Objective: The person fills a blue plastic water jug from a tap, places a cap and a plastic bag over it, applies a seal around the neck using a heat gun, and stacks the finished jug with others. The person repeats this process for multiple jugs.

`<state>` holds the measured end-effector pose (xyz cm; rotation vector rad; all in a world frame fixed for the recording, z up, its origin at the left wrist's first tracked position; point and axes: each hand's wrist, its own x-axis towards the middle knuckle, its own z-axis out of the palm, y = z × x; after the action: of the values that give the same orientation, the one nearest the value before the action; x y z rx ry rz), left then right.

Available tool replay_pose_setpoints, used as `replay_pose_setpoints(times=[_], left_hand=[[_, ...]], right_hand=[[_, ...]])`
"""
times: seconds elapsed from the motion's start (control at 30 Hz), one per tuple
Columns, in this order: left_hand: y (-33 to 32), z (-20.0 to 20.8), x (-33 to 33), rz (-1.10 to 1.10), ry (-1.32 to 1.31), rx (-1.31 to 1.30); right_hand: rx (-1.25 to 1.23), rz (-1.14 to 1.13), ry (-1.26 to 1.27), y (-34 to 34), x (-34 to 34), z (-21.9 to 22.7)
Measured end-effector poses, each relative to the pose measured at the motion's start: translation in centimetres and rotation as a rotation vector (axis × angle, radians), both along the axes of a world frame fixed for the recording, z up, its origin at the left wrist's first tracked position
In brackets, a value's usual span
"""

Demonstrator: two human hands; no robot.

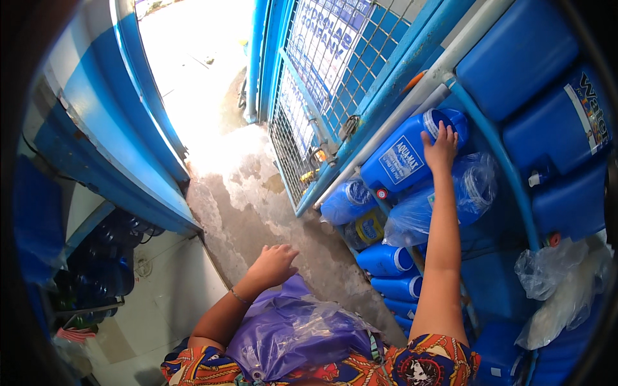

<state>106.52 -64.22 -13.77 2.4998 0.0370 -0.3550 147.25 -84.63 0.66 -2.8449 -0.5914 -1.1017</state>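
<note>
My right hand (441, 148) reaches forward along the rack, its fingers on the neck rim of a blue water jug (394, 161) with a pale label and a small red-ringed spout. This jug leans mouth toward me on top of other containers. Just below it is a blue jug wrapped in clear plastic (418, 215), close to my right forearm. My left hand (273, 265) hovers before the purple plastic apron (290, 328) I wear, fingers loosely stretched and holding nothing.
Several round blue containers (386, 260) are stacked along the rack's lower left. Large blue jugs (515, 55) fill the right side, with crumpled clear plastic bags (553, 276). Ahead, a blue mesh gate (335, 71) stands beside a bright doorway. Dark bottles (106, 251) are at left.
</note>
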Motion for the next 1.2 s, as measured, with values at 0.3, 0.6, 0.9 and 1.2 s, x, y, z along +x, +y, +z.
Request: replay_pose_setpoints(times=[0.3,0.6,0.9,1.2], left_hand=[[-2.6,2.4,15.0,0.362,-0.177,-1.065],[-4.9,-0.2,17.5,0.631,-0.473,-1.245],[6.8,-1.9,-3.2,1.229,-0.435,-1.041],[9.6,1.8,-25.2,0.912,-1.944,-1.801]], right_hand=[[-0.006,0.321,0.172,3.0,-15.2,-2.7],[-0.495,0.636,0.203,1.1,-6.9,3.4],[-0.713,1.129,0.304,11.5,-13.9,-4.3],[-0.850,1.449,0.600,28.5,-33.1,-13.8]])
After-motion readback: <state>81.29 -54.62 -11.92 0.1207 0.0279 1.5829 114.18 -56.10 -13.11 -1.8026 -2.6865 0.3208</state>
